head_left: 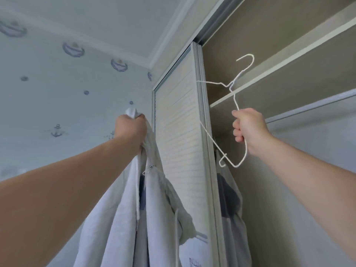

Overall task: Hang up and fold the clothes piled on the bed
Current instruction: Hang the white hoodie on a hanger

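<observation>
"Well, where is the garment (123,218) just now?"

"Up in the left hand (133,130), whose fingers are bunched tight round a fistful of the white cloth near its top. The rest hangs straight down, just left of the wardrobe's sliding door (179,122)."

"And the right hand (248,130)?"

"Curled round one arm of a white wire hanger (232,86), hook uppermost, in front of the open wardrobe."

"How will the cloth handle?"

"Soft and thick — I'd judge it fairly heavy and floppy, while the wire looks thin and springy. Better to take it by the collar or a shoulder than by a bunch, so the hanger's ends can slide in."

"Room to move?"

"The wardrobe stands open on the right, but the shelf (269,72) edge runs close behind the hook and the door's edge is near on the left. Another hanging garment (229,199) is already inside, lower down — the rail itself is out of view."
</observation>
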Available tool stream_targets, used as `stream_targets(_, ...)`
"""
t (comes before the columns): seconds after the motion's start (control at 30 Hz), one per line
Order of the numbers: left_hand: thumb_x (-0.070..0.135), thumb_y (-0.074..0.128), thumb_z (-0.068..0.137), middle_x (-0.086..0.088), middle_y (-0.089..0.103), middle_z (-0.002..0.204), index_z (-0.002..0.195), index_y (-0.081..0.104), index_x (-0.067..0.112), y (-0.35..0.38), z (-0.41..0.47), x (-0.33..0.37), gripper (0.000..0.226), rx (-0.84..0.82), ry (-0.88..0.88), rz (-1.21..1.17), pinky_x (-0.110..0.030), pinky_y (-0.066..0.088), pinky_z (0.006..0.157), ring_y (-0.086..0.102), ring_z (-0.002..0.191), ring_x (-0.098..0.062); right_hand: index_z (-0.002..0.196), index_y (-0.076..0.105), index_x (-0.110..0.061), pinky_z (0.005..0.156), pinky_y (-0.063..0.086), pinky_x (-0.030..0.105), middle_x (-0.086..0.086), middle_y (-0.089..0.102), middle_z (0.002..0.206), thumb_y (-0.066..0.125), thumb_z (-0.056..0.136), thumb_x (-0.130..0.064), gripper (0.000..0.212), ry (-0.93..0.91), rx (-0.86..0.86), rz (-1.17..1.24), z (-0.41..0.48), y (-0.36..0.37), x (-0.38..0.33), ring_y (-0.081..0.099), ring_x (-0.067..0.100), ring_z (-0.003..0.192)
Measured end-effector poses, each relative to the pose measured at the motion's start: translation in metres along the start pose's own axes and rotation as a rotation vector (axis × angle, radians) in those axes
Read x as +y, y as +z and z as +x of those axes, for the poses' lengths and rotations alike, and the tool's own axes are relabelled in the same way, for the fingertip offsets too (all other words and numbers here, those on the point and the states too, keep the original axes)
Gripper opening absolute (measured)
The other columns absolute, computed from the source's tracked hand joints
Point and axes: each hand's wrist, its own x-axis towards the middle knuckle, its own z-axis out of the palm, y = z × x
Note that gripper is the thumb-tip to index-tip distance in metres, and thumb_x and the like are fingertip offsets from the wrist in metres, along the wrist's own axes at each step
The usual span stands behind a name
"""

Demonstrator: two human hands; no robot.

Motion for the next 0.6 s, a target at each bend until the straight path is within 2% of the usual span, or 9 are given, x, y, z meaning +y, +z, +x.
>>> stream_targets(0.13, 0.026, 0.059, 0.091, -0.002, 0.052, 0.064, 0.079, 0.057, 0.012, -0.073, -0.001, 0.028, 0.02, 0.086, 0.071, 0.181, -0.024, 0.037, 0.051, 0.051, 0.055, -0.019, 0.081, 0.051, -0.019, 0.036, 0.018, 0.015, -0.003, 0.032, 0.049, 0.06, 0.097, -0.027, 0.02, 0.137, -0.178, 0.042, -0.019, 0.053, -0.009, 0.024, 0.009, 0.034)
stream_targets(0.2, 0.026, 0.059, 0.09, -0.003, 0.049, 0.064, 0.076, 0.054, 0.012, -0.106, -0.006, 0.046, 0.021, 0.115, 0.095, 0.245, -0.028, 0.042, 0.058, 0.051, 0.057, -0.023, 0.086, 0.055, -0.017, 0.037, 0.015, 0.014, -0.004, 0.029, 0.047, 0.055, 0.098, -0.022, 0.013, 0.185, -0.264, 0.023, -0.033, 0.072, -0.012, 0.021, 0.008, 0.033)
stream_targets(0.27, 0.026, 0.06, 0.09, -0.003, 0.049, 0.065, 0.074, 0.053, 0.013, -0.138, -0.014, 0.065, 0.021, 0.149, 0.109, 0.307, -0.031, 0.042, 0.061, 0.051, 0.06, -0.024, 0.093, 0.063, -0.012, 0.039, 0.014, 0.016, -0.003, 0.029, 0.049, 0.05, 0.097, -0.016, 0.015, 0.207, -0.341, 0.035, -0.05, 0.085, -0.015, 0.021, 0.009, 0.036)
stream_targets(0.37, 0.024, 0.061, 0.09, -0.002, 0.049, 0.065, 0.077, 0.055, 0.012, -0.187, -0.028, 0.09, 0.019, 0.229, 0.096, 0.397, -0.027, 0.04, 0.054, 0.05, 0.058, -0.023, 0.096, 0.069, -0.006, 0.039, 0.013, 0.017, -0.005, 0.028, 0.048, 0.05, 0.096, -0.013, 0.021, 0.197, -0.457, 0.118, -0.083, 0.101, -0.025, 0.019, 0.009, 0.038)
stream_targets(0.47, 0.026, 0.062, 0.093, -0.005, 0.05, 0.068, 0.083, 0.055, 0.01, -0.238, -0.044, 0.117, 0.02, 0.31, 0.072, 0.499, -0.025, 0.036, 0.054, 0.048, 0.057, -0.023, 0.095, 0.07, -0.005, 0.038, 0.013, 0.016, -0.009, 0.026, 0.043, 0.049, 0.096, -0.013, 0.023, 0.19, -0.556, 0.218, -0.12, 0.117, -0.04, 0.018, 0.009, 0.036)
stream_targets(0.6, 0.025, 0.06, 0.096, -0.003, 0.044, 0.066, 0.078, 0.05, 0.011, -0.301, -0.075, 0.151, 0.025, 0.415, 0.029, 0.635, -0.024, 0.031, 0.049, 0.041, 0.055, -0.021, 0.094, 0.07, -0.003, 0.039, 0.014, 0.016, -0.009, 0.025, 0.045, 0.05, 0.099, -0.015, 0.024, 0.198, -0.707, 0.331, -0.174, 0.131, -0.056, 0.018, 0.009, 0.037)
